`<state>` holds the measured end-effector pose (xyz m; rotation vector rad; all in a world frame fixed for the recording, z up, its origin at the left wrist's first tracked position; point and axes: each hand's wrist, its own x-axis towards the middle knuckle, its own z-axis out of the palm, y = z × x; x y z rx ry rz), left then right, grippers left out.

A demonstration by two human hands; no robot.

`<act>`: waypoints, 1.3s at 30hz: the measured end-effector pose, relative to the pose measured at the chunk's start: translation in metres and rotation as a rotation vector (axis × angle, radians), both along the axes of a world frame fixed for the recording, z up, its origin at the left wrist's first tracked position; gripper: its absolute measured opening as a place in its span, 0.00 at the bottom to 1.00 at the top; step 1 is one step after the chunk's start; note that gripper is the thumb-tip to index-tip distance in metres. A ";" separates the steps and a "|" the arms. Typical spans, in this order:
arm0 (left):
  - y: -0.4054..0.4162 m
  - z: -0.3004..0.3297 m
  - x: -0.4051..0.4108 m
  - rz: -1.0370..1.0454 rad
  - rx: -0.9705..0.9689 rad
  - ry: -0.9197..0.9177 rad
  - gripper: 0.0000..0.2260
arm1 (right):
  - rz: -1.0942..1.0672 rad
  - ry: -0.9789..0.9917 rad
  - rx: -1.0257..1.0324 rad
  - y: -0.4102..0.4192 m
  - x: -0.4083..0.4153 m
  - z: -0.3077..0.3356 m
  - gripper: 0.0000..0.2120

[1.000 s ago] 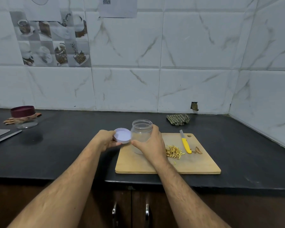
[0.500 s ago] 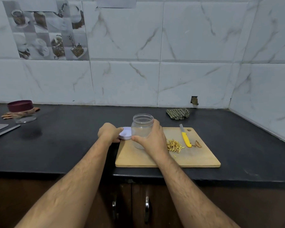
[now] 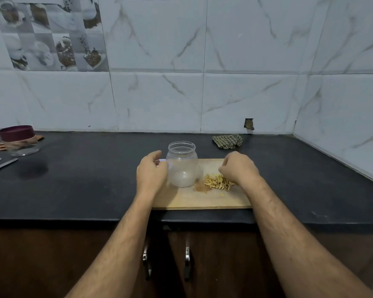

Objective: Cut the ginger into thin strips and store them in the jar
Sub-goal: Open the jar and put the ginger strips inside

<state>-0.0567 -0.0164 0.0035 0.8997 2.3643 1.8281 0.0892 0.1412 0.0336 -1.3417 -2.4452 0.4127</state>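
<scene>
A clear jar (image 3: 182,164) stands uncapped on the left part of the wooden cutting board (image 3: 202,198). A pile of thin ginger strips (image 3: 215,181) lies on the board just right of the jar. My left hand (image 3: 152,172) is beside the jar's left wall, its fingers curled over the white lid (image 3: 161,161), of which only a sliver shows. My right hand (image 3: 238,168) hangs over the right side of the pile with its fingers curled down onto the strips. Whether it pinches any is hidden. The knife is hidden behind this hand.
A checked cloth (image 3: 227,141) lies at the back of the black counter (image 3: 84,186). At the far left stands a second jar with a maroon lid (image 3: 17,136), with metal utensils (image 3: 0,165) near it. Tiled walls close the back and right.
My right hand let go of the jar and moved right onto the ginger pile. My left hand brought the lid down beside the jar's left side.
</scene>
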 end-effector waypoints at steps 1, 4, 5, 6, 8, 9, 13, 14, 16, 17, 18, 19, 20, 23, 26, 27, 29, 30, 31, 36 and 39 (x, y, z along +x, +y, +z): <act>0.002 -0.001 0.006 -0.052 0.042 -0.037 0.17 | 0.001 -0.103 -0.010 0.001 0.000 0.001 0.09; 0.014 -0.009 0.013 -0.112 0.063 -0.075 0.12 | 0.035 -0.304 -0.001 -0.001 -0.007 0.001 0.23; 0.017 -0.011 0.015 -0.141 0.040 -0.091 0.21 | 0.055 -0.339 -0.027 0.001 -0.012 -0.002 0.27; 0.019 -0.012 0.017 -0.161 0.012 -0.102 0.33 | 0.066 -0.356 -0.065 0.002 -0.017 -0.005 0.30; 0.026 -0.014 0.021 -0.169 -0.008 -0.090 0.53 | 0.049 -0.375 -0.125 0.000 -0.026 -0.012 0.35; 0.029 -0.016 0.023 -0.166 0.002 -0.073 0.55 | 0.051 -0.370 -0.130 -0.001 -0.030 -0.013 0.35; 0.040 -0.026 0.022 -0.110 0.043 0.063 0.44 | 0.089 -0.290 -0.141 -0.008 -0.034 -0.009 0.14; 0.041 -0.027 0.022 -0.098 0.045 0.091 0.42 | 0.090 -0.274 -0.157 -0.010 -0.034 -0.007 0.08; 0.041 -0.028 0.021 -0.102 0.049 0.131 0.43 | 0.085 -0.250 -0.170 -0.009 -0.033 -0.005 0.04; 0.041 -0.029 0.021 -0.102 0.046 0.163 0.44 | 0.088 -0.232 -0.172 -0.009 -0.033 -0.004 0.05; 0.040 -0.029 0.022 -0.099 0.033 0.198 0.46 | 0.089 -0.205 -0.185 -0.008 -0.033 -0.003 0.06; 0.040 -0.029 0.022 -0.096 0.019 0.226 0.47 | 0.093 -0.177 -0.203 -0.006 -0.032 -0.002 0.06; 0.039 -0.029 0.023 -0.096 0.007 0.242 0.48 | 0.095 -0.155 -0.220 -0.005 -0.031 -0.002 0.07; 0.037 -0.029 0.024 -0.108 0.015 0.250 0.48 | 0.116 -0.103 -0.254 -0.002 -0.028 0.000 0.08; 0.036 -0.030 0.026 -0.113 0.009 0.280 0.48 | 0.127 0.009 -0.336 0.005 -0.022 0.003 0.04; 0.036 -0.031 0.026 -0.113 0.008 0.288 0.48 | 0.131 0.078 -0.363 0.008 -0.019 0.004 0.05; 0.036 -0.031 0.027 -0.110 0.013 0.293 0.47 | 0.170 0.195 -0.402 0.012 -0.012 0.011 0.06; 0.036 -0.031 0.027 -0.108 0.018 0.294 0.47 | 0.194 0.249 -0.426 0.013 -0.008 0.016 0.06; 0.035 -0.031 0.027 -0.107 0.022 0.295 0.47 | 0.216 0.299 -0.451 0.012 -0.005 0.022 0.06; 0.034 -0.029 0.029 -0.119 0.023 0.288 0.47 | 0.296 0.390 -0.436 0.011 -0.002 0.066 0.08; 0.035 -0.025 0.030 -0.130 0.014 0.300 0.46 | 0.342 0.342 -0.408 0.002 -0.009 0.091 0.06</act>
